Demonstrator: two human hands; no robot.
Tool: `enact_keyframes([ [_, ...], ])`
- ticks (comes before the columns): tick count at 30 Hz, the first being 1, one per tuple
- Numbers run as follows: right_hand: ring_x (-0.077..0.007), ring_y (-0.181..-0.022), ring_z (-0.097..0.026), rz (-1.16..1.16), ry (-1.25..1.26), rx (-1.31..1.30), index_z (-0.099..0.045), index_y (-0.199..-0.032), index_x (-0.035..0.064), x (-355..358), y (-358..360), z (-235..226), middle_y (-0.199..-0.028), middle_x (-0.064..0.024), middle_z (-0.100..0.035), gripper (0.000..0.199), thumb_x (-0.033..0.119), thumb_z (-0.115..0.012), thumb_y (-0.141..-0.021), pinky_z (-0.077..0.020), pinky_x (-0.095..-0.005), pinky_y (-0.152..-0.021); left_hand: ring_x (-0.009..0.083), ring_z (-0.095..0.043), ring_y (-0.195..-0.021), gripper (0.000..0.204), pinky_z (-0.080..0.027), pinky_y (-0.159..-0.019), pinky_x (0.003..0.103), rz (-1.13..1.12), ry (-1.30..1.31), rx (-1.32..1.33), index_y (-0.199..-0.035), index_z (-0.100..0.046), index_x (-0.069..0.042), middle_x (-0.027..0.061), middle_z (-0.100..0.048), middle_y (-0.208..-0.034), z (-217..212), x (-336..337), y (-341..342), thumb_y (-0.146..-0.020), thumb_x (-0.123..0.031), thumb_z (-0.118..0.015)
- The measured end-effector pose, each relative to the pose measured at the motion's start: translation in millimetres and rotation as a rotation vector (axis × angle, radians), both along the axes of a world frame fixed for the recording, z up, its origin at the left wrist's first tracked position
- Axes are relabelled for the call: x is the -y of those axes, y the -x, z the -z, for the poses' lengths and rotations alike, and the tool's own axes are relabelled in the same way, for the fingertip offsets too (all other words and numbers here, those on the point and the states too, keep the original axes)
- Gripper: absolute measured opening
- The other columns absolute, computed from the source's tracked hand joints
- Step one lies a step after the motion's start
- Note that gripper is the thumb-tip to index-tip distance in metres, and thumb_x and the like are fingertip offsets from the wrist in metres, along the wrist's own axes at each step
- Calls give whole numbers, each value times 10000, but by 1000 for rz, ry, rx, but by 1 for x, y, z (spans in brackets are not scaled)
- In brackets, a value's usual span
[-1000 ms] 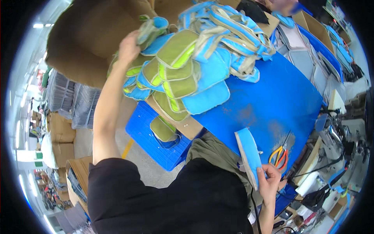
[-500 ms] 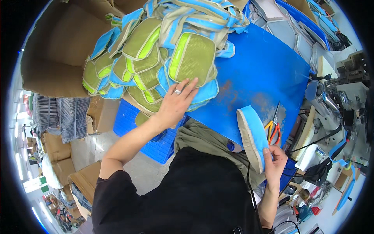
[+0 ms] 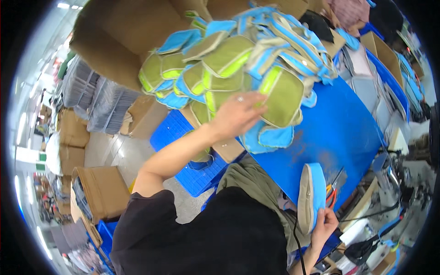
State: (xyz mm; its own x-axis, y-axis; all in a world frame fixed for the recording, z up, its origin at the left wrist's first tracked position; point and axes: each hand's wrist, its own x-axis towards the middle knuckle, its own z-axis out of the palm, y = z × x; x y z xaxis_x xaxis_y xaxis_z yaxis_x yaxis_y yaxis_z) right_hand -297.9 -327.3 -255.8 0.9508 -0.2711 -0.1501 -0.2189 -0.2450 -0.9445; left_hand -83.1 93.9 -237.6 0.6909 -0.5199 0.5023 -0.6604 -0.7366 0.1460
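My right hand point(image 3: 323, 224), at the lower right, pinches the lower end of a curved blue and beige fabric strip point(image 3: 317, 190), which stands upright from the fingers. On the left, my left hand point(image 3: 240, 114), a little blurred and wearing a ring, reaches over a pile of fabric pieces. Its outstretched fingers meet the left edge of an olive mesh panel point(image 3: 285, 98) with a lime band; nothing shows held in them. Below that panel lies a light-blue piece point(image 3: 275, 136). More olive and lime panels point(image 3: 229, 52) overlap to the left, with blue and beige striped strips point(image 3: 293, 41) heaped behind.
The blue tabletop point(image 3: 337, 119) bears scissors with orange handles point(image 3: 331, 196), partly behind the strip. A large cardboard box point(image 3: 110, 41) opens at far left. A blue plastic crate point(image 3: 183, 158) stands below the pile. Sewing machinery point(image 3: 389, 178) is at the right.
The view has swung, shifting the scene right and down. My left hand has moved from the olive panel's lower edge to its left side. The strip has turned, showing more of its beige side.
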Motion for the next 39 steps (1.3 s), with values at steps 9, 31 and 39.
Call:
enact_keyframes([
  [9, -28, -718, -463, -41, -49, -10, -648, -849, -6, -7, -16, 1, -758, 47, -592, 196, 105, -692, -1005, -360, -217, -656, 387, -591, -1302, 431, -516, -1069, 480, -941, -67, 311, -1263, -695, -138, 166, -609, -1437, -3, -296, -100, -853, -22, -628],
  [31, -62, -808, -549, -1, -33, -17, -702, -927, -24, -6, -18, -11, -871, 5, -663, 144, 103, -728, -990, -432, -232, -762, 264, -731, -998, 284, -588, -801, 398, 19, -14, 82, -1104, -688, -108, 65, -742, -1143, -12, -14, -11, -838, -13, -724],
  [39, -52, -769, -506, 48, -12, 47, -693, -912, -19, -1, 4, -17, -820, 31, -614, 159, 116, -716, -993, -402, -229, -721, 346, -659, -1185, 432, -546, -978, 443, -290, 118, -121, -1237, -651, -85, 149, -663, -1319, -40, -19, -27, -816, -77, -744],
])
